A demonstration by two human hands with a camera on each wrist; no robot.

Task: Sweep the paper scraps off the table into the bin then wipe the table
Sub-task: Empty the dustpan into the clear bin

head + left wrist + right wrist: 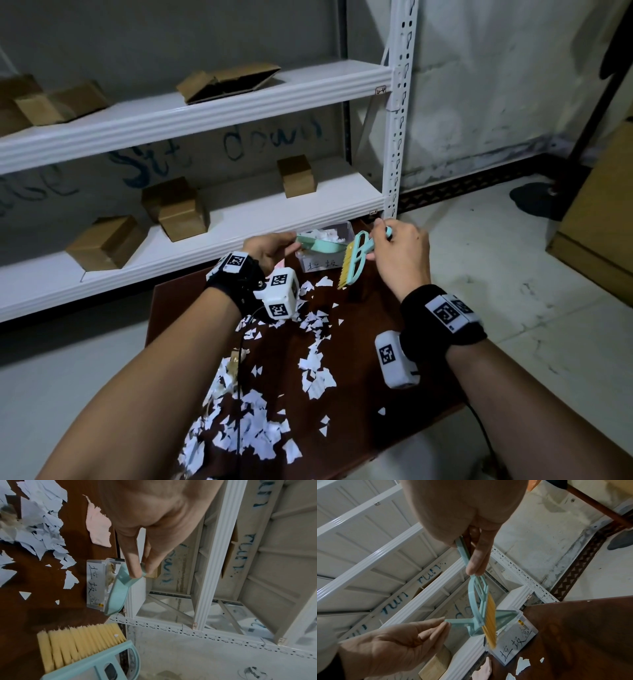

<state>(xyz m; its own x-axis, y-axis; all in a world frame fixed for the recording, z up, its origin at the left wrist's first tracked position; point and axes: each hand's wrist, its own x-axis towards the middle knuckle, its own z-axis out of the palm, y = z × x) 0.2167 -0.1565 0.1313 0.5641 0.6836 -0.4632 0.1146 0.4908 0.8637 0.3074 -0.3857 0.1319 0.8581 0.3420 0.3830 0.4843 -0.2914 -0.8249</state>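
My left hand (270, 248) pinches the handle of a mint dustpan (320, 246), which is tipped over a clear plastic bin (323, 265) at the far edge of the dark brown table (363, 404). White scraps lie inside the bin. My right hand (399, 251) grips the handle of a mint brush (356, 260) with yellow bristles, held just right of the dustpan with the bristles pointing down. Several white paper scraps (246, 421) litter the table's left and middle. In the left wrist view my fingertips (135, 573) pinch the dustpan (118, 592) beside the bin (96, 584).
A white metal shelf unit (191, 113) with several cardboard boxes stands right behind the table. A pink cloth (98, 524) lies on the table near the bin. Pale concrete floor (496, 274) lies to the right, with a brown cabinet (603, 219) at far right.
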